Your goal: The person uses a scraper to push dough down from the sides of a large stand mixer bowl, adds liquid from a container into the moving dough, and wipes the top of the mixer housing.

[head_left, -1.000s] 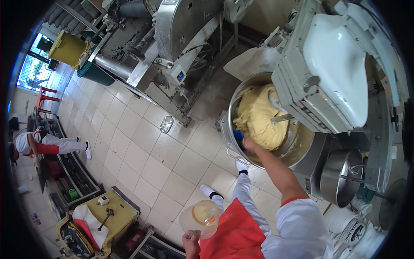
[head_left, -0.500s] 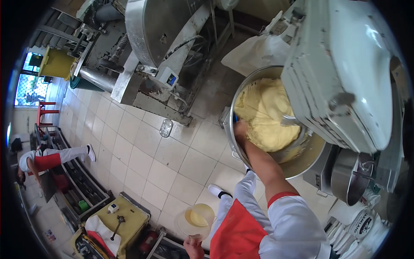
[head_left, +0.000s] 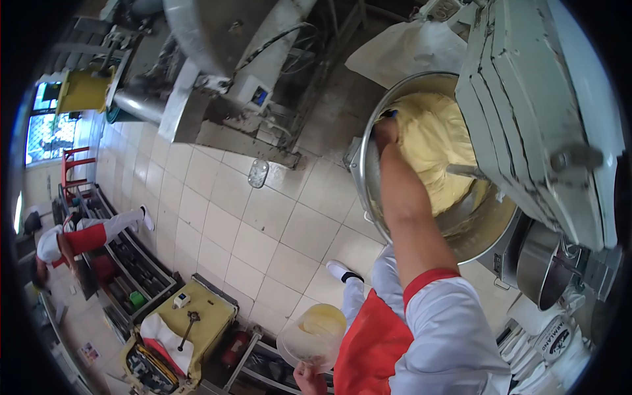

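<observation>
Right hand (head_left: 386,133) inside mixing bowl (head_left: 488,227)

Yellow dough (head_left: 431,145) in bowl. Right hand at bowl's left inner wall; grip obscured, cannot tell. Left hand (head_left: 309,378) clamped on translucent tub (head_left: 295,343), left of bowl and nearer the wearer.

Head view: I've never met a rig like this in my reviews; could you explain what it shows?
There is no robot: a person works with bare hands, seen from a wide fisheye camera worn on the head. The left hand holds a clear plastic tub by its edge. The right hand is inside the metal bowl, beside yellow dough; a bit of blue shows there, but whether it is held is unclear. The pale machine over the bowl looks like a mixer. On the yellow surface at lower left lies a dark tool.
</observation>
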Demonstrator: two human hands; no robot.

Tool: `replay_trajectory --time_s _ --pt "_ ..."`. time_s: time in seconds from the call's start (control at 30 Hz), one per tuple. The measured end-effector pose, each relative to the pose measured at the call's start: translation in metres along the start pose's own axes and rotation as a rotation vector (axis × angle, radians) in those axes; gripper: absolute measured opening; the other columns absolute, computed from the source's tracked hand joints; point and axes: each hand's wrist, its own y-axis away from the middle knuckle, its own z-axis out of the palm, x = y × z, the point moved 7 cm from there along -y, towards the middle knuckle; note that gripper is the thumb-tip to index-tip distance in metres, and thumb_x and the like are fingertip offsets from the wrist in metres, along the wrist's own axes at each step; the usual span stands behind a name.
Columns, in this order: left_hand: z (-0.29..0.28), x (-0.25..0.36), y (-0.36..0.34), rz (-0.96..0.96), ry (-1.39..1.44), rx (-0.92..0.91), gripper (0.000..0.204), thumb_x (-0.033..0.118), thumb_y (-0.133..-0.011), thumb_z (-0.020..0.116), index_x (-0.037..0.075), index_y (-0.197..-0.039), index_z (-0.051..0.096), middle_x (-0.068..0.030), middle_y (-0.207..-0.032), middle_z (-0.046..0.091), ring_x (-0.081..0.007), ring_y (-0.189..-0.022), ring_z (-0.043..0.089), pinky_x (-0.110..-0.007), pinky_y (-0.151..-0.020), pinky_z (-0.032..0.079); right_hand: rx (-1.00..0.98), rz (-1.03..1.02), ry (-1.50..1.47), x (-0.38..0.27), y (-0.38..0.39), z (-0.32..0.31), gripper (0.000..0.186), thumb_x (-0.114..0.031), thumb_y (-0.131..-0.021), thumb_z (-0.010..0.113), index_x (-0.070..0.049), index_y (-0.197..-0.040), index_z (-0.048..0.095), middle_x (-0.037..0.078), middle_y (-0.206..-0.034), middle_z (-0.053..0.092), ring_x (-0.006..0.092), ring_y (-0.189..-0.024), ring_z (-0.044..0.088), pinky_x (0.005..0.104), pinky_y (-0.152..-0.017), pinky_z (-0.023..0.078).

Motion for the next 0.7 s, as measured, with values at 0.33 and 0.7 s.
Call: replay_trajectory --time_s 0.33,0.7 --pt "-0.073 -0.087 0.021 0.081 0.011 -0.142 0.016 0.000 -0.071 0.063 0.003 -0.086 0.065 -0.0137 -0.075 0.061 -0.0349 -0.075 0.058 -0.040 -0.066 0.047 -0.285 -0.022 -0.953 0.035 0.229 0.037 0.033 -0.007 -0.073 0.055 0.002 -0.104 0.062 0.024 -0.093 0.064 0.0331 -0.086 0.061 0.0437 -0.075 0.046" --pt "-0.041 -0.053 -0.014 -0.011 0.355 -0.180 0.029 0.021 -0.082 0.061 -0.005 -0.095 0.061 -0.0118 -0.092 0.064 -0.0215 -0.084 0.063 -0.031 -0.072 0.051 0.090 -0.136 -0.965 0.040 0.251 0.031 0.024 -0.020 -0.072 0.065 0.003 -0.081 0.066 0.023 -0.075 0.062 0.0403 -0.076 0.059 0.0482 -0.072 0.044"
